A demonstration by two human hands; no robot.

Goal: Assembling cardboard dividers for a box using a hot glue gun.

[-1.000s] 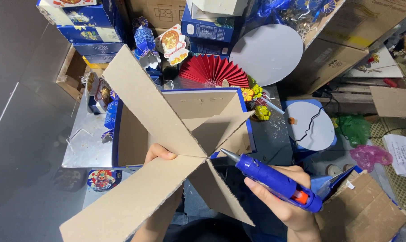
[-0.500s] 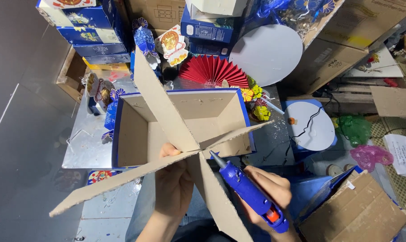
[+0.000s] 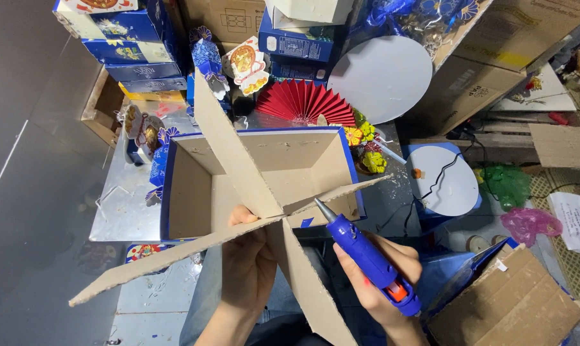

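Cardboard cross divider (image 3: 238, 211), now turned edge-on, gripped underneath by left hand (image 3: 246, 269); right hand (image 3: 376, 272) clasps blue glue gun (image 3: 367, 263), drawn nearer.

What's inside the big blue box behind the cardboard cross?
The blue box shows bare brown walls and floor. The cardboard cross, held by the left hand, covers its middle and front, so that part is hidden.

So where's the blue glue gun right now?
In the head view, the blue glue gun sits lower right of centre in the right hand, its tip beside the crossed cardboard divider over the open box.
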